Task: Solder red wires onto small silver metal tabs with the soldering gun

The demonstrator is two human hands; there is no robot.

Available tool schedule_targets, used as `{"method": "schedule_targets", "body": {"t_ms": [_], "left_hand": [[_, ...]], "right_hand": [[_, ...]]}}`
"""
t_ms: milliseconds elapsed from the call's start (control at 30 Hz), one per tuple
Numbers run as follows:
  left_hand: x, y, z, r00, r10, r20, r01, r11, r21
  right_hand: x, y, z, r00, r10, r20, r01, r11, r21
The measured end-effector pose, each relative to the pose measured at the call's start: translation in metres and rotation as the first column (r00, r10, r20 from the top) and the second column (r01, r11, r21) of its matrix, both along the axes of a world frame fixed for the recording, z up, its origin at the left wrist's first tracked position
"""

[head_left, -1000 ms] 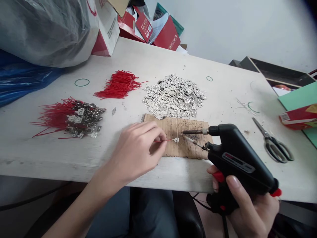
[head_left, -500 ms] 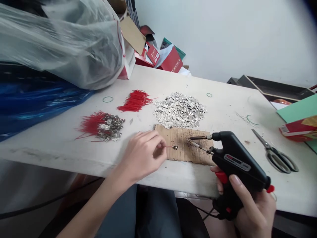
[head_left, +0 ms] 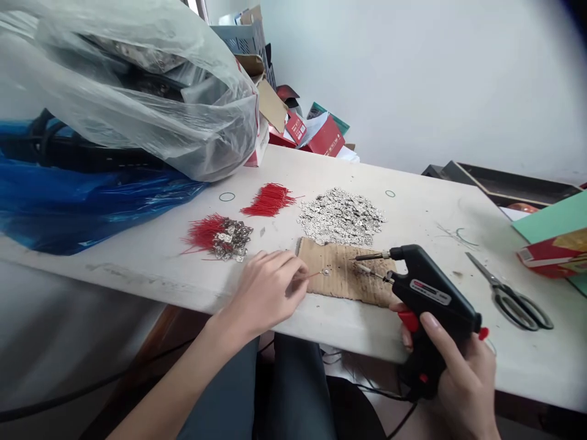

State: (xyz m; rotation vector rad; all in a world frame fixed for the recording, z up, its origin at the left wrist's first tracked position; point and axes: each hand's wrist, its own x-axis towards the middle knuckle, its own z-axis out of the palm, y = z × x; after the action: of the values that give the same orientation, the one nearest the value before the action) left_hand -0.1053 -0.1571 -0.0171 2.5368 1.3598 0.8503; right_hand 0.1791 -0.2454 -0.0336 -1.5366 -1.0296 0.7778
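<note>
My left hand (head_left: 275, 292) pinches a thin red wire (head_left: 314, 275). At the wire's far end a small metal tab (head_left: 326, 272) rests on a scorched piece of cardboard (head_left: 337, 287). My right hand (head_left: 458, 366) is wrapped round the grip of a black soldering gun (head_left: 435, 293) with a red trigger. The gun's tip and its solder feed tube point left over the cardboard, apart from the tab. Behind the cardboard lies a heap of loose metal tabs (head_left: 342, 217). Left of it are a bundle of red wires (head_left: 269, 200) and a pile of wires with tabs attached (head_left: 220, 237).
Scissors (head_left: 509, 296) lie on the white table (head_left: 183, 287) at the right, near a red and yellow box (head_left: 554, 250). Large plastic bags (head_left: 183, 122) fill the left side. Red boxes (head_left: 323, 137) stand at the back, and a dark tray (head_left: 518, 183) at the far right.
The view has shifted, so the table's contents sit somewhat differently in it. My left hand still pinches the wire, and my right hand still holds the soldering gun in nearly the same pose.
</note>
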Motion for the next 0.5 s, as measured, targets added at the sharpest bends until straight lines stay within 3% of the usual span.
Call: {"method": "schedule_targets", "body": {"t_ms": [133,267,500], "left_hand": [[-0.005,-0.005,0.006,0.991,0.001,-0.13,0.009,0.997,0.078],[-0.008,-0.008,0.008,0.991,-0.01,-0.131,0.016,0.999,0.049],[-0.011,-0.008,0.006,0.997,-0.008,-0.077,0.01,1.0,0.019]], "right_hand": [[-0.007,-0.001,0.007,0.998,-0.051,-0.034,0.049,0.998,-0.035],[-0.014,0.0,0.015,0.996,-0.081,-0.047,0.079,0.996,-0.04],[0.0,0.003,0.002,0.997,-0.059,-0.045,0.059,0.998,-0.002]]}}
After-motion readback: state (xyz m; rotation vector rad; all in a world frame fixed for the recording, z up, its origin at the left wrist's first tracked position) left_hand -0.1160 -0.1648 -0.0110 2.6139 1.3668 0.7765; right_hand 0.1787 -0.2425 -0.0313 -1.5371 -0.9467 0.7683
